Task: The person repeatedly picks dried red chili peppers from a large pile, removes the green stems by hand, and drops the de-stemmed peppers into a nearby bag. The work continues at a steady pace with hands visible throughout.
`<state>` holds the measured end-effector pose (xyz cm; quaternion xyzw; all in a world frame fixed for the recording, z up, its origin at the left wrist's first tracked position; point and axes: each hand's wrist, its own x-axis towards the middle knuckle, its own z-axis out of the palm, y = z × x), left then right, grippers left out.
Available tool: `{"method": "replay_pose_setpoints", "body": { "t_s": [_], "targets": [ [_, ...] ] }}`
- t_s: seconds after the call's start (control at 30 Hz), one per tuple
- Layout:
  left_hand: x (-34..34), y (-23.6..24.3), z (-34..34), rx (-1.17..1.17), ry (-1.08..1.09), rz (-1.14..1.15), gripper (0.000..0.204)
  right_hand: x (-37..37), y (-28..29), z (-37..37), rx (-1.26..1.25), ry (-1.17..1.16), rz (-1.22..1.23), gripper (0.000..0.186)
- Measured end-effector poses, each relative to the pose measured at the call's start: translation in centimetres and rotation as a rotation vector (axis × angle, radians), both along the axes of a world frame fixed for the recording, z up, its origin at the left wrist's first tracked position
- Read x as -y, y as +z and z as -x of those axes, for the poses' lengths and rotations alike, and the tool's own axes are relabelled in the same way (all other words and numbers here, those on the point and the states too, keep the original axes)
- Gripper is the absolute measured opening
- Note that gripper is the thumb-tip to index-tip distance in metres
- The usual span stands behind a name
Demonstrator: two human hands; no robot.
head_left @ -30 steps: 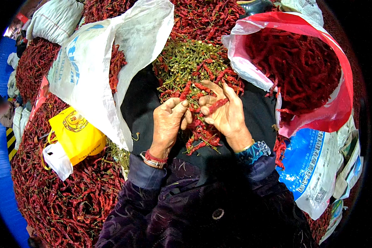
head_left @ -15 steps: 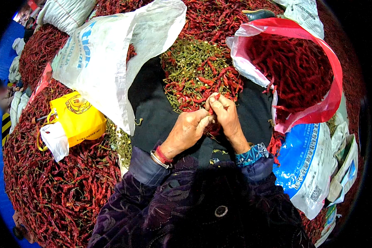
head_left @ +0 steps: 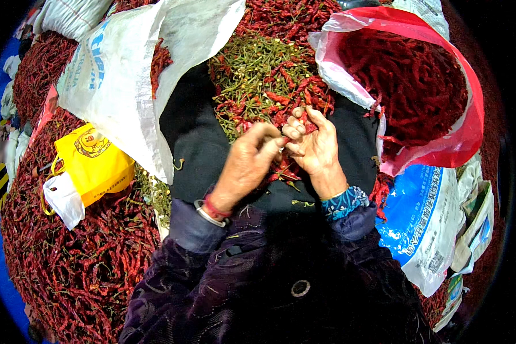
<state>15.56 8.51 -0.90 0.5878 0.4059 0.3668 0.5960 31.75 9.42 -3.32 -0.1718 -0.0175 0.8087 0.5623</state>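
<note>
Above my lap, my right hand (head_left: 318,143) is turned partly palm up, its fingers closed on red chili peppers (head_left: 310,126). My left hand (head_left: 249,163), slightly blurred, meets it with thumb and forefinger pinched at a red chili between the two hands. Just beyond them lies a heap of green stems (head_left: 252,74) mixed with red chilies. A few more chilies sit on the dark cloth (head_left: 198,146) below my hands. To the right, an open red-and-white sack (head_left: 473,109) holds many dark red chilies without visible stems.
A white woven sack (head_left: 112,86) stands on the left. Nearby, a yellow bag (head_left: 106,172) and a small white plastic bag (head_left: 66,198) rest on a large chili pile (head_left: 80,269). A blue-and-white sack (head_left: 413,212) lies at the right.
My right hand has rolled palm up, showing chilies in its fingers. My left hand has shifted slightly left and lifted. The whole view has moved a little.
</note>
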Motion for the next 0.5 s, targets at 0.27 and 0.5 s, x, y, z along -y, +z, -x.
{"method": "replay_pose_setpoints", "body": {
  "t_s": [0.27,0.5],
  "targets": [
    [1.1,-0.6,-2.4,0.184,0.006,0.291,0.013,0.2,0.6,2.2,0.743,-0.274,-0.209,0.023],
    [-4.3,-2.1,2.9,-0.358,0.322,-0.217,0.006,-0.4,-1.0,-0.3,0.527,-0.078,-0.144,0.031]
  ]
}}
